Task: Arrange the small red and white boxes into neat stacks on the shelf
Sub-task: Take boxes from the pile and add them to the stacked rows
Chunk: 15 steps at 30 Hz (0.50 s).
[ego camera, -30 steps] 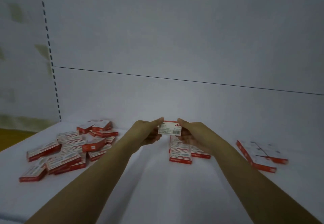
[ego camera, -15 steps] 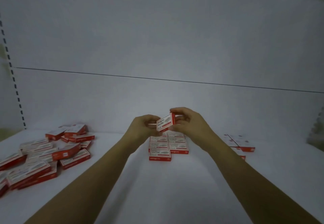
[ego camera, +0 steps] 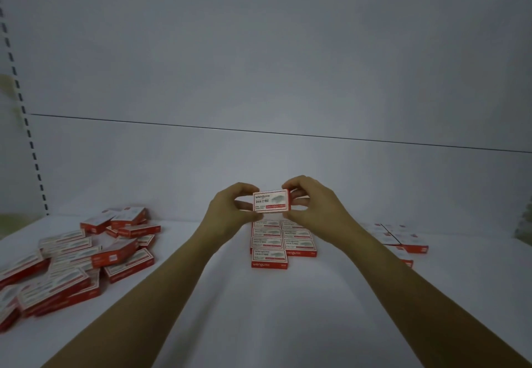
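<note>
While both forearms reached out over the white shelf [ego camera: 288, 310], the left hand [ego camera: 227, 212] and right hand [ego camera: 313, 209] each pinched one end of a single red and white box [ego camera: 271, 200], holding it up with its printed face toward the camera, above the tidy rows of boxes [ego camera: 283, 242] laid flat in two columns at the middle. A loose heap of boxes [ego camera: 74, 255] lay jumbled well to the left, and a smaller flat group [ego camera: 397, 238] sat to the right.
</note>
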{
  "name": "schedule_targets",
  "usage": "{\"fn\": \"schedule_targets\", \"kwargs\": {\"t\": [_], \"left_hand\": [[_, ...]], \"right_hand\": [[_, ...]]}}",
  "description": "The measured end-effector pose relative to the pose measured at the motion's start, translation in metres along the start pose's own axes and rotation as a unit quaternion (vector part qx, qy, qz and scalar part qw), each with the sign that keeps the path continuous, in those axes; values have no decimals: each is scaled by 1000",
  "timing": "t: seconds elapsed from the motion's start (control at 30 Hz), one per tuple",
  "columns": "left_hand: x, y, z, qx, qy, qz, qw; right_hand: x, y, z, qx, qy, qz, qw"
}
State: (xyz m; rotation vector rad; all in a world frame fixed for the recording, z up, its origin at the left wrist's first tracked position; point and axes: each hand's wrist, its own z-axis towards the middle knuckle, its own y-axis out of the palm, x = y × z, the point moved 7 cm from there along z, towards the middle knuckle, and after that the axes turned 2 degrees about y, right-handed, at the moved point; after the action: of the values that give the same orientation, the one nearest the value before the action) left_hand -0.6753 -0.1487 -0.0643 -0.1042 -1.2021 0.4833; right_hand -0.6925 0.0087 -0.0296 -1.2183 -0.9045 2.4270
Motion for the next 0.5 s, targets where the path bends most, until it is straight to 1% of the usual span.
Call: {"fn": "schedule_targets", "kwargs": {"t": [0.17, 0.27, 0.33, 0.4, 0.43, 0.5], "left_hand": [[8, 0, -1, 3, 45, 62, 997], [13, 0, -5, 25, 80, 104, 991], [23, -2, -12, 59, 155, 157, 974], [38, 0, -24, 97, 273, 228, 930], [44, 2, -29, 113, 323, 257, 904], [50, 5, -36, 137, 381, 290, 867]], "right_hand": [[22, 5, -5, -8, 61, 30, 998], [24, 6, -5, 9, 63, 34, 997], [18, 2, -5, 55, 20, -7, 998], [6, -4, -9, 116, -54, -60, 990], [-1, -6, -12, 149, -99, -86, 980], [-10, -9, -22, 210, -185, -134, 951]]}}
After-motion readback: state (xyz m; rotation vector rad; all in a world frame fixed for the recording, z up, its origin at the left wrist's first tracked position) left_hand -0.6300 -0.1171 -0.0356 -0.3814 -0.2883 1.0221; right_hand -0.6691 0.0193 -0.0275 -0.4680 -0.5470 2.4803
